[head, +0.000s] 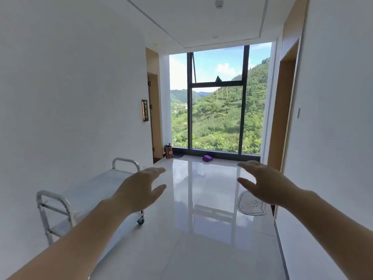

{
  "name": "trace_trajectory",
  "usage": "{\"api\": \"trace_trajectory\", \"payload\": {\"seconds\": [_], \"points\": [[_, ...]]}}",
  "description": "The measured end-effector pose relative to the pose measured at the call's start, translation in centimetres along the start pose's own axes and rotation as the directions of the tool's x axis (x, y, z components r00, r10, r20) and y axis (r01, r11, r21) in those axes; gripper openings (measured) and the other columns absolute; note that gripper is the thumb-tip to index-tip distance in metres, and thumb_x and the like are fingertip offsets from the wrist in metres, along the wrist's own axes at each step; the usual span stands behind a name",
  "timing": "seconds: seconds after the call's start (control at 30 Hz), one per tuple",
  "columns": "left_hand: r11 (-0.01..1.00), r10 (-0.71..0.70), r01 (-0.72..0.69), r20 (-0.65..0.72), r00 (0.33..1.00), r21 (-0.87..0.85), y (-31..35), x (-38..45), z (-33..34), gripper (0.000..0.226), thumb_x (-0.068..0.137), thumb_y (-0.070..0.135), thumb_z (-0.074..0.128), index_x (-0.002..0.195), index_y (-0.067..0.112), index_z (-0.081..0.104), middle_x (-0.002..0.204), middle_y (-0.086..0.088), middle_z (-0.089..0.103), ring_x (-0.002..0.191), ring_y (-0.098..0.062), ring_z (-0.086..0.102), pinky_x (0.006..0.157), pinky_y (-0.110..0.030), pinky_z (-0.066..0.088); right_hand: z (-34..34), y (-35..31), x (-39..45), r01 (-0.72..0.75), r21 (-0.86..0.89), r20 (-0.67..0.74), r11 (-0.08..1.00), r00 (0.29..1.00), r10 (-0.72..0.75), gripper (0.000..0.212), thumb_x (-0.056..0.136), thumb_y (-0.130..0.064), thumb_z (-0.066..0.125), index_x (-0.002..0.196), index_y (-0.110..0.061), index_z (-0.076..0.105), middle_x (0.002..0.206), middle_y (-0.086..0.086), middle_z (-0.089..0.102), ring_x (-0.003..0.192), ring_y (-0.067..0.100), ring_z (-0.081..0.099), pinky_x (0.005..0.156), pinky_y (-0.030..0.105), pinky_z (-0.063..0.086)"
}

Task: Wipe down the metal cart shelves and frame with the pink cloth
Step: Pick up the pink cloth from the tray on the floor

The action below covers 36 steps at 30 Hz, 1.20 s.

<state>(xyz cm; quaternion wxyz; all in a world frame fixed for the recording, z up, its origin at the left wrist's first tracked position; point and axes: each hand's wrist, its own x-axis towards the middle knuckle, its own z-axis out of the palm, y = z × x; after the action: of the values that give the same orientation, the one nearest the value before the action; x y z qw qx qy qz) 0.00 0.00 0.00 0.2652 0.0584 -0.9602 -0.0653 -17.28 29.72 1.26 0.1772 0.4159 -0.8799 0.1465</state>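
Note:
A metal cart [88,190] with a flat top shelf, a lower shelf and looped handles at both ends stands against the left wall on castors. My left hand [139,188] is stretched forward, palm down, fingers apart and empty, hovering over the cart's right edge. Level with it on the right, my right hand [264,184] reaches out over the floor, also spread and empty. A folded purple-pink cloth [207,158] lies on the floor far ahead by the window, well beyond both hands.
A glossy white tiled floor [201,239] runs to a tall window [218,110]. A pale mat [251,205] lies by the right doorway. A small brown bag [168,152] stands in the left corner near a wooden door [155,118]. White walls close both sides.

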Motion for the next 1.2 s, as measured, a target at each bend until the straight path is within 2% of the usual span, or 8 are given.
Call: {"api": "trace_trajectory", "payload": {"seconds": [0.13, 0.23, 0.43, 0.6, 0.7, 0.87, 1.07, 1.2], "points": [[0.999, -0.012, 0.012, -0.013, 1.0, -0.03, 1.5, 4.5, 4.7, 0.05, 0.089, 0.039, 0.053, 0.135, 0.024, 0.042, 0.139, 0.008, 0.048, 0.127, -0.007, 0.043, 0.098, -0.016, 0.028, 2.6, 4.8, 3.7, -0.006, 0.026, 0.013, 1.0, 1.0, 0.006, 0.055, 0.091, -0.047, 0.049, 0.14, -0.024, 0.038, 0.143, -0.002, 0.046, 0.112, 0.015, 0.056, 0.096, 0.031, 0.043], [0.996, -0.053, 0.053, -0.004, 0.999, -0.07, 2.5, 7.5, 8.4, 0.05, 0.089, 0.04, 0.053, 0.135, 0.025, 0.042, 0.138, 0.008, 0.049, 0.124, -0.007, 0.046, 0.097, -0.019, 0.033, 4.9, 7.8, 6.9, 0.016, 0.076, 0.041, 0.997, 0.999, -0.019, 0.055, 0.091, -0.047, 0.048, 0.14, -0.026, 0.038, 0.143, -0.003, 0.045, 0.104, 0.016, 0.059, 0.091, 0.03, 0.044], [0.986, -0.129, 0.13, 0.017, 0.991, -0.108, 2.5, 10.8, 14.4, 0.049, 0.088, 0.038, 0.055, 0.134, 0.027, 0.044, 0.137, 0.009, 0.049, 0.126, -0.005, 0.043, 0.099, -0.018, 0.032, 8.4, 11.2, 12.4, 0.108, 0.155, 0.077, 0.982, 0.99, -0.121, 0.053, 0.092, -0.047, 0.047, 0.14, -0.026, 0.038, 0.141, -0.003, 0.046, 0.102, 0.016, 0.058, 0.09, 0.03, 0.045], [0.976, -0.183, 0.187, 0.051, 0.982, -0.113, 1.1, 14.1, 18.0, 0.049, 0.087, 0.035, 0.057, 0.133, 0.025, 0.046, 0.136, 0.008, 0.05, 0.125, -0.008, 0.045, 0.101, -0.026, 0.038, 11.6, 13.9, 15.7, 0.12, 0.195, 0.109, 0.973, 0.984, -0.143, 0.053, 0.092, -0.047, 0.047, 0.14, -0.027, 0.037, 0.142, -0.004, 0.045, 0.097, 0.015, 0.058, 0.088, 0.028, 0.043], [0.975, -0.189, 0.194, 0.057, 0.98, -0.112, -0.6, 16.7, 20.1, 0.048, 0.087, 0.035, 0.058, 0.133, 0.026, 0.047, 0.135, 0.008, 0.051, 0.123, -0.008, 0.046, 0.097, -0.022, 0.037, 14.1, 15.8, 17.8, 0.117, 0.197, 0.132, 0.973, 0.981, -0.144, 0.053, 0.092, -0.048, 0.047, 0.14, -0.028, 0.036, 0.141, -0.005, 0.045, 0.092, 0.011, 0.056, 0.088, 0.027, 0.043], [0.973, -0.189, 0.195, 0.063, 0.98, -0.121, -5.3, 22.5, 24.1, 0.047, 0.087, 0.035, 0.057, 0.132, 0.026, 0.047, 0.136, 0.009, 0.05, 0.12, -0.006, 0.049, 0.09, -0.015, 0.034, 18.7, 19.2, 23.2, 0.09, 0.165, 0.174, 0.982, 0.978, -0.119, 0.054, 0.092, -0.049, 0.046, 0.14, -0.028, 0.036, 0.142, -0.005, 0.045, 0.107, 0.015, 0.058, 0.094, 0.029, 0.043], [0.966, -0.204, 0.217, 0.1, 0.974, -0.141, -13.4, 30.0, 29.4, 0.047, 0.087, 0.033, 0.058, 0.132, 0.025, 0.047, 0.135, 0.008, 0.051, 0.123, -0.007, 0.047, 0.094, -0.019, 0.036, 25.0, 23.9, 30.6, 0.026, 0.106, 0.207, 0.994, 0.977, -0.047, 0.053, 0.091, -0.049, 0.046, 0.139, -0.029, 0.037, 0.14, -0.008, 0.046, 0.1, 0.012, 0.06, 0.084, 0.021, 0.037], [0.964, -0.208, 0.228, 0.152, 0.966, -0.133, -17.9, 34.3, 32.9, 0.047, 0.088, 0.032, 0.058, 0.132, 0.025, 0.047, 0.136, 0.007, 0.051, 0.124, -0.01, 0.047, 0.092, -0.025, 0.041, 28.7, 26.9, 34.8, -0.03, 0.077, 0.229, 0.997, 0.973, 0.012, 0.053, 0.091, -0.049, 0.046, 0.139, -0.028, 0.038, 0.14, -0.008, 0.047, 0.12, 0.014, 0.05, 0.096, 0.03, 0.041]]}}
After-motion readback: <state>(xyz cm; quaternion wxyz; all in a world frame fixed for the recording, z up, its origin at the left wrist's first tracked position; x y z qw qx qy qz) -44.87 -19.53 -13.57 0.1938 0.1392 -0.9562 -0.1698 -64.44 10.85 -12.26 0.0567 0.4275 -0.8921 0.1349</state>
